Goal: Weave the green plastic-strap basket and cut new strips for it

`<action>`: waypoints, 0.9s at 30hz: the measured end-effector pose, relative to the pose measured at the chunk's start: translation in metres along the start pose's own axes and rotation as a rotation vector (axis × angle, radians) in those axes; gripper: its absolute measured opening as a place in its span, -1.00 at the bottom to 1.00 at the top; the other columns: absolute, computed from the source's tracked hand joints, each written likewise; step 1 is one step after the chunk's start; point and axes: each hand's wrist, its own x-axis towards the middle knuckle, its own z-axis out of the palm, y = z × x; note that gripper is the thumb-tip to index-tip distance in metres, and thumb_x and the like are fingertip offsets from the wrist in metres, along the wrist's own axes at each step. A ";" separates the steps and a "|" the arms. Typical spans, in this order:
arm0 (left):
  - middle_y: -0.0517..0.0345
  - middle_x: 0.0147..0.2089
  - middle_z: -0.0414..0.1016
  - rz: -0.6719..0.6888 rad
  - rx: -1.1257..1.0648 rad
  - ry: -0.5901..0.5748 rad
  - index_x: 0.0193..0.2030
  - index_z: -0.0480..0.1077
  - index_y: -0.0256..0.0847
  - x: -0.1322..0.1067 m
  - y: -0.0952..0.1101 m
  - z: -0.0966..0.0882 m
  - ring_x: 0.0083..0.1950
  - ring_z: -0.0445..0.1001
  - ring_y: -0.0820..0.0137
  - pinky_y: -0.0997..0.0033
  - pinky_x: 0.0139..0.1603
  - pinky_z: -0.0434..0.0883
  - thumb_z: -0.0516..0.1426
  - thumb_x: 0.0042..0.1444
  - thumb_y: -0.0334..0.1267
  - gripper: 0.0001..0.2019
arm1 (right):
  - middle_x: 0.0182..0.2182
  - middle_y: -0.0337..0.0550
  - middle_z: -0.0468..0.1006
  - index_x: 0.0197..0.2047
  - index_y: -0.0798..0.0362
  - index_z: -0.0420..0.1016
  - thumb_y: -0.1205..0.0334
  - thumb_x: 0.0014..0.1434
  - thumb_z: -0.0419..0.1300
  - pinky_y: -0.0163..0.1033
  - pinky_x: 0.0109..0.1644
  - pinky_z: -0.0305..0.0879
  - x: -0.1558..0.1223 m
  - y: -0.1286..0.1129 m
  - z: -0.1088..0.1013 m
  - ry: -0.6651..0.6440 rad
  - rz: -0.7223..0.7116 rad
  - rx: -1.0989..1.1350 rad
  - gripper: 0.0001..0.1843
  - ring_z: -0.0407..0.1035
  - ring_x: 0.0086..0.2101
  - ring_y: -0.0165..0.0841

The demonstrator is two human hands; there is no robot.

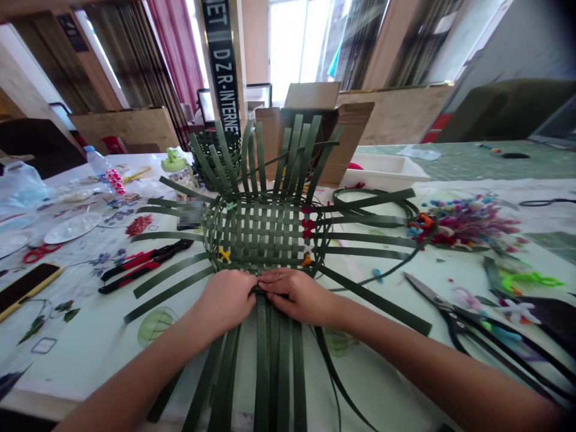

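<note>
A half-woven basket base of dark green flat strips lies on the table, with loose strip ends fanning out on every side. Small coloured clips pin its corners. My left hand and my right hand meet at the near edge of the weave, fingers curled and pinching the green strips there. A ring shows on a finger of my right hand. The near strips run toward me between my forearms.
Red-and-black pliers and red scissors lie left, with a phone at the left edge. Black scissors and a pile of coloured clips lie right. A cardboard box, a white tray and a water bottle stand behind.
</note>
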 end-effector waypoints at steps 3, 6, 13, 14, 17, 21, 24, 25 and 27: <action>-0.02 -0.31 0.56 0.008 0.009 -0.002 -0.31 0.51 -0.22 0.006 -0.001 -0.002 -0.23 0.52 0.18 0.21 -0.17 0.42 0.01 0.06 -0.32 -0.77 | -0.03 0.02 0.52 -0.03 0.13 0.52 0.37 0.18 0.07 -0.16 0.12 0.27 0.002 -0.002 -0.006 -0.004 0.077 -0.046 -0.68 0.37 0.02 -0.29; 0.00 -0.32 0.57 0.017 -0.022 0.040 -0.31 0.53 -0.20 0.006 -0.005 0.000 -0.23 0.52 0.21 0.26 -0.16 0.40 0.02 0.08 -0.30 -0.76 | -0.10 0.05 0.56 -0.09 0.16 0.55 0.26 0.20 0.09 -0.20 0.07 0.29 0.006 -0.011 -0.018 -0.054 0.174 -0.161 -0.72 0.38 0.01 -0.25; 0.05 -0.28 0.58 -0.008 -0.113 0.117 -0.28 0.55 -0.17 0.005 -0.006 -0.002 -0.19 0.51 0.28 0.32 -0.10 0.37 0.04 0.07 -0.32 -0.76 | -0.37 0.01 0.58 -0.38 0.13 0.56 0.13 0.24 0.05 -0.21 -0.22 0.29 0.019 -0.040 -0.044 -0.225 0.377 -0.574 -0.66 0.46 -0.29 -0.22; 0.05 -0.27 0.58 -0.014 -0.114 0.127 -0.28 0.55 -0.17 0.005 -0.006 -0.002 -0.18 0.51 0.27 0.32 -0.10 0.37 0.04 0.07 -0.32 -0.76 | -0.39 -0.01 0.57 -0.38 0.12 0.55 0.14 0.23 0.06 -0.23 -0.26 0.28 0.020 -0.042 -0.047 -0.243 0.410 -0.599 -0.68 0.46 -0.31 -0.23; 0.06 -0.27 0.59 -0.034 -0.115 0.146 -0.30 0.55 -0.18 0.005 -0.007 -0.001 -0.18 0.51 0.26 0.32 -0.12 0.36 0.04 0.06 -0.31 -0.76 | -0.43 -0.05 0.57 -0.38 0.09 0.56 0.13 0.19 0.12 -0.27 -0.36 0.24 0.025 -0.045 -0.052 -0.282 0.471 -0.619 -0.74 0.46 -0.36 -0.25; 0.06 -0.34 0.57 -0.031 -0.109 0.167 -0.36 0.52 -0.19 0.004 -0.007 -0.001 -0.24 0.51 0.25 0.33 -0.21 0.35 0.02 0.04 -0.32 -0.78 | -0.44 0.00 0.56 -0.42 0.11 0.55 0.24 0.15 0.14 -0.23 -0.39 0.25 0.031 -0.058 -0.050 -0.327 0.392 -0.768 -0.80 0.47 -0.39 -0.19; 0.07 -0.39 0.53 -0.026 -0.102 0.171 -0.42 0.47 -0.19 0.003 -0.007 -0.002 -0.28 0.50 0.27 0.37 -0.28 0.32 0.02 0.02 -0.35 -0.81 | -0.47 0.01 0.55 -0.43 0.14 0.52 0.45 0.04 0.14 -0.22 -0.40 0.27 0.033 -0.072 -0.044 -0.389 0.293 -0.815 -0.87 0.47 -0.42 -0.18; 0.08 -0.40 0.53 -0.022 -0.097 0.166 -0.43 0.46 -0.19 0.003 -0.007 -0.002 -0.28 0.49 0.27 0.37 -0.28 0.31 0.02 0.02 -0.36 -0.82 | -0.49 0.01 0.54 -0.44 0.14 0.52 0.46 0.02 0.14 -0.23 -0.40 0.27 0.033 -0.076 -0.042 -0.391 0.296 -0.785 -0.87 0.47 -0.43 -0.19; 0.07 -0.40 0.52 -0.013 -0.086 0.161 -0.43 0.45 -0.19 0.002 -0.007 -0.002 -0.28 0.49 0.27 0.38 -0.29 0.30 0.02 0.03 -0.36 -0.82 | -0.55 -0.03 0.52 -0.46 0.15 0.50 0.41 0.08 0.09 -0.28 -0.44 0.25 0.033 -0.079 -0.043 -0.392 0.374 -0.615 -0.83 0.45 -0.49 -0.25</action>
